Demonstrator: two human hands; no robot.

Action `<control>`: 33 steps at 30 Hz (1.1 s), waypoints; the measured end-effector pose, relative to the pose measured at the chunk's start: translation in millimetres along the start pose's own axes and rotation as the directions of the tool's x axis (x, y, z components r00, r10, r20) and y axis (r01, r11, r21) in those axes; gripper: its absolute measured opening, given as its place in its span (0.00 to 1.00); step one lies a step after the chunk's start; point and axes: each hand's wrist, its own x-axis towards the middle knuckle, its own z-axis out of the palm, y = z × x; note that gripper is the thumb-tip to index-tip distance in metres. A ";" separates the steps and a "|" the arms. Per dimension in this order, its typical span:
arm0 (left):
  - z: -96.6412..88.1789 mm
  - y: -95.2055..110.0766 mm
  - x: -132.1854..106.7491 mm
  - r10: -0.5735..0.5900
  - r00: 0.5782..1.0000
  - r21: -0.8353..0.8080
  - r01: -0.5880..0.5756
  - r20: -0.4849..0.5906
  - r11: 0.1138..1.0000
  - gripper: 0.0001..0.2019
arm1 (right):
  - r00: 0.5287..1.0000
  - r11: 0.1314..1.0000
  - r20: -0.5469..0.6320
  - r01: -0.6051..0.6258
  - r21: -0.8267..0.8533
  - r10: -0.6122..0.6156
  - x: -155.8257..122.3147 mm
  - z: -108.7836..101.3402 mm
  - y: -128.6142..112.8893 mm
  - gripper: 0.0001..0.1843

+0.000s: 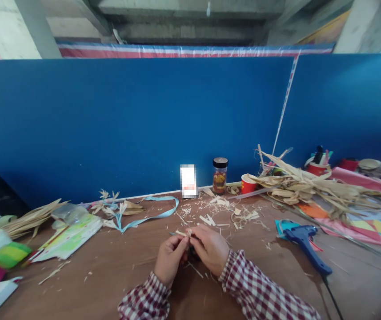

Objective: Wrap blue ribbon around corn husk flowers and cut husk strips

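Observation:
My left hand [170, 255] and my right hand [210, 248] meet over the brown table [117, 271], both in checked red-and-white sleeves. Together they pinch a small pale piece of dried husk [184, 232] between fingertips, held just above the wood. Fingers of both hands are curled closed around it. Something dark sits under my right hand, mostly hidden. Husk scraps [230, 213] lie scattered just beyond the hands.
A blue glue gun [305, 242] lies at the right with its cord. A pile of dried husks [313, 184], a red cup [248, 183] and a jar [220, 175] stand by the blue partition. Light blue ribbon [153, 213], paper sheets [68, 238] and tape rolls [8, 254] lie left.

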 end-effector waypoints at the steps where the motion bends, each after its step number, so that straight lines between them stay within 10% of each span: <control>1: 0.3 0.6 -0.3 0.004 1.000 0.005 -0.004 0.009 1.000 0.16 | 1.000 0.999 -0.001 -0.002 0.041 0.002 0.5 0.3 1.0 0.13; 9: 0.4 3.5 -1.2 0.011 0.999 0.031 -0.012 0.037 0.999 0.16 | 0.998 0.979 -0.042 -0.037 0.201 0.047 4.2 3.0 6.9 0.10; 24: 3.9 5.9 -1.8 -0.076 0.997 -0.046 0.077 0.017 0.996 0.16 | 0.997 0.991 -0.045 0.050 -0.124 -0.056 3.9 2.4 3.6 0.13; 33: 5.0 15.3 -6.6 -0.088 0.996 -0.101 0.089 0.009 0.991 0.15 | 0.976 0.950 -0.213 -0.107 -0.292 0.044 12.7 -14.0 24.8 0.14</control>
